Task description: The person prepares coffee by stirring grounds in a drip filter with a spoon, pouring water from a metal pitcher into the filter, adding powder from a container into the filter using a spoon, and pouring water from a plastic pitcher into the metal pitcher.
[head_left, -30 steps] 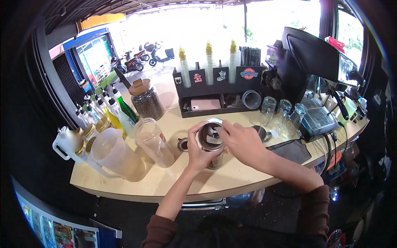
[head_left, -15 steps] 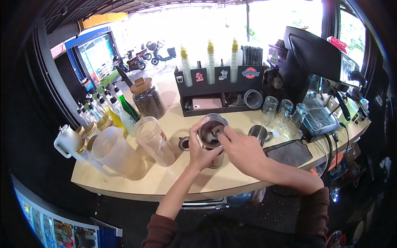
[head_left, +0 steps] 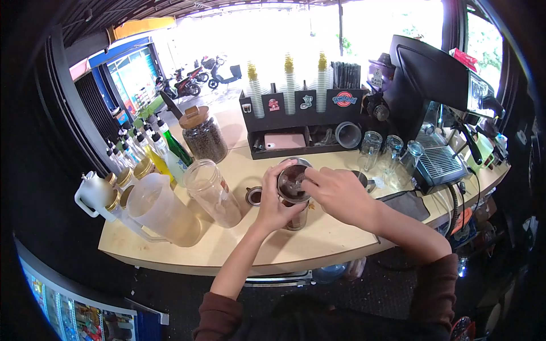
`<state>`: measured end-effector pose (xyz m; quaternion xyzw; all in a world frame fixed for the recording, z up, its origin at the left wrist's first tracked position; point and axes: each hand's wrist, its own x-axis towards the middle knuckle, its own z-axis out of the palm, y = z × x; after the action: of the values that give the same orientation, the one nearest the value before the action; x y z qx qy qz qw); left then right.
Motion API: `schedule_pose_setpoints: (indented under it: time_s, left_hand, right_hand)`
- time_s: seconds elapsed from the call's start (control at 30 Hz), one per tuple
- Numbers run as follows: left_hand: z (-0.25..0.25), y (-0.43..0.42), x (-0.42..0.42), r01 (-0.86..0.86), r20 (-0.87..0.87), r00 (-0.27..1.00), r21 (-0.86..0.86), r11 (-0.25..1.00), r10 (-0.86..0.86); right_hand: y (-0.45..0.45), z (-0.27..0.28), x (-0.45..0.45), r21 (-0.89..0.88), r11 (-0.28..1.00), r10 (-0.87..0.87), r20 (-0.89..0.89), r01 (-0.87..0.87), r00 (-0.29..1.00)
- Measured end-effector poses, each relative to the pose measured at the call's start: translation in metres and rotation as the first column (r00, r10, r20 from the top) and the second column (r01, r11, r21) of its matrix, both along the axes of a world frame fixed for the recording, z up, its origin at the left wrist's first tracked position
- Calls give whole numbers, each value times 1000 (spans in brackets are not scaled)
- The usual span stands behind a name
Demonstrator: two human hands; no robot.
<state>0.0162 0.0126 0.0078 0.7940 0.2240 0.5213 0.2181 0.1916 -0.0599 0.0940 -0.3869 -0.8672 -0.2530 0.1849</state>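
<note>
Your left hand [head_left: 274,209] is gripping a metal cup [head_left: 289,175] over the counter [head_left: 250,250]. Your right hand [head_left: 341,194] is curling its fingers inside the cup's 3 o'clock rim; whether they are pinching anything, I cannot tell. A clear jar [head_left: 219,199] is standing at 9 o'clock, 3 glasses [head_left: 392,152] at 2 o'clock.

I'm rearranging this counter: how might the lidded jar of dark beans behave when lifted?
The jar is probably heavy, with dark beans filling most of it. Its smooth-looking clear wall may feel slippery. The brown lid might come off if grabbed alone.
</note>
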Motion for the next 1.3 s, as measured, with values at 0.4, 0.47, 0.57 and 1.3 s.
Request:
schedule_pose_setpoints:
  time_s: [0.4, 0.47, 0.57, 1.3]
  left_hand:
    - [8, -5, -4, -34, -136, 990, 66, 997, 42]
    - [9, -5, -5, -27, -106, 994, 14, 1000, 28]
    - [15, -5, -12, -83, -149, 985, 40, 996, 88]
    - [1, -3, -12, -102, -43, 995, -319, 942, 94]
  right_hand:
    - [10, 11, 0, 14, 995, 100, 169, -104, 981]
    - [13, 13, 2, -21, 996, 94, 155, -92, 983]
    - [16, 20, 8, 12, 998, 58, 203, -62, 977]
    - [25, -7, 25, -217, 975, -3, -192, -39, 981]
